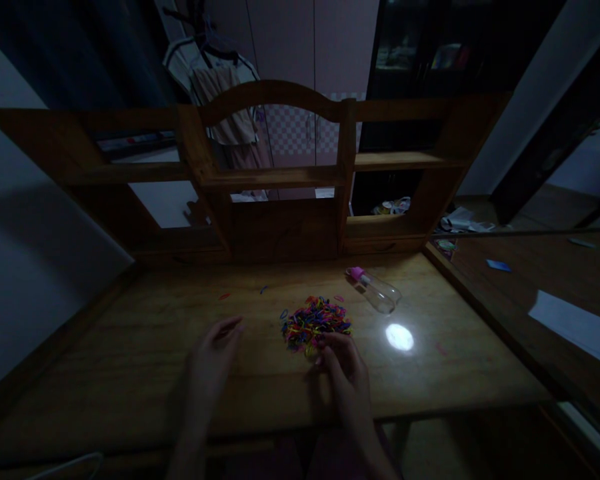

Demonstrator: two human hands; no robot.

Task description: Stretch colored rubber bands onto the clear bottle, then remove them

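A heap of small multicoloured rubber bands lies on the wooden desk. At the heap's near right edge is my right hand, with its fingers curled and the thumb close to the fingertips. Whatever it may pinch there is too small and dark to make out. My left hand hovers over the desk left of the heap, apart from it. Its fingers and thumb come together in a pinch, and I cannot see what, if anything, is between them.
A clear bottle with a pink cap lies on its side right of the heap. Loose bands, one red and one blue, lie further back. A wooden shelf unit closes off the desk's far side. A bright light spot shines on the right.
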